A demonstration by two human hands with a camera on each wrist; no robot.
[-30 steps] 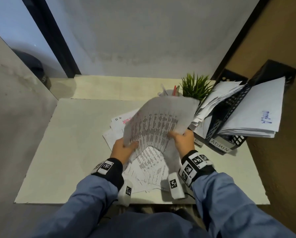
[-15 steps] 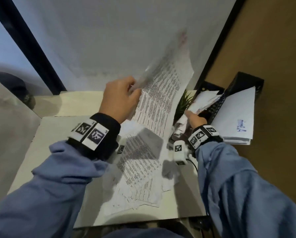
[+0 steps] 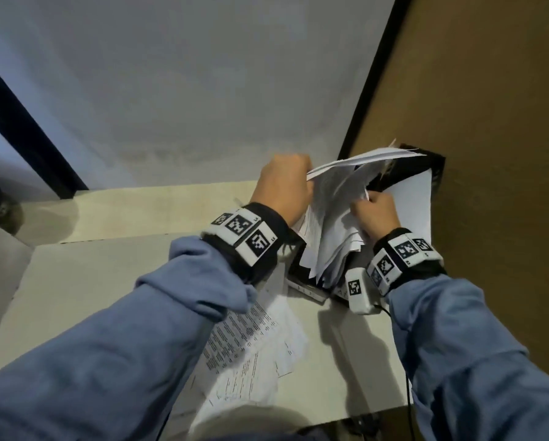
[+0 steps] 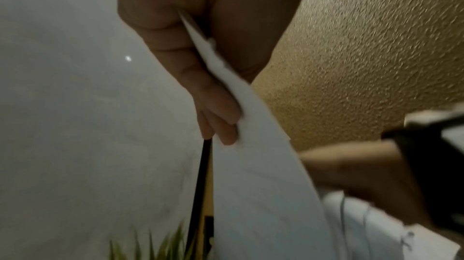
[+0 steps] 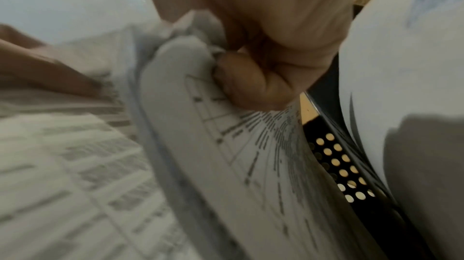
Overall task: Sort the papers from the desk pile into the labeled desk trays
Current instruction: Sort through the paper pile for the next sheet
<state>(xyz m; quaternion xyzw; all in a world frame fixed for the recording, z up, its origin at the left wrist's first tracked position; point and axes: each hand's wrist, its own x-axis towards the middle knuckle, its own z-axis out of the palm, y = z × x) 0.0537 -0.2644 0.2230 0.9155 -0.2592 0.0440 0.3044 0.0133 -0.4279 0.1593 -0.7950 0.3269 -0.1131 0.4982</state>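
My left hand (image 3: pixel 285 183) pinches a white sheet (image 3: pixel 355 162) and holds it at the top of the black desk trays (image 3: pixel 432 163) by the right wall. In the left wrist view the fingers (image 4: pixel 220 117) curl round the sheet's edge (image 4: pixel 253 155). My right hand (image 3: pixel 373 211) grips the papers standing in the tray (image 3: pixel 330 230); its curled fingers (image 5: pixel 253 83) pinch a printed page (image 5: pixel 251 155) beside the perforated tray wall (image 5: pixel 334 161). The desk pile (image 3: pixel 250 351) lies under my left forearm, partly hidden.
The desk (image 3: pixel 75 281) runs left of the pile. A brown textured wall (image 3: pixel 489 154) stands close behind the trays on the right, a grey wall (image 3: pixel 187 90) at the back. Green plant leaves (image 4: pixel 163 244) show below the left hand. A white label strip (image 3: pixel 305 289) marks the lower tray.
My left hand has carried the printed sheet from high above the desk rightward and down to the trays. The right hand has stayed on the tray papers.
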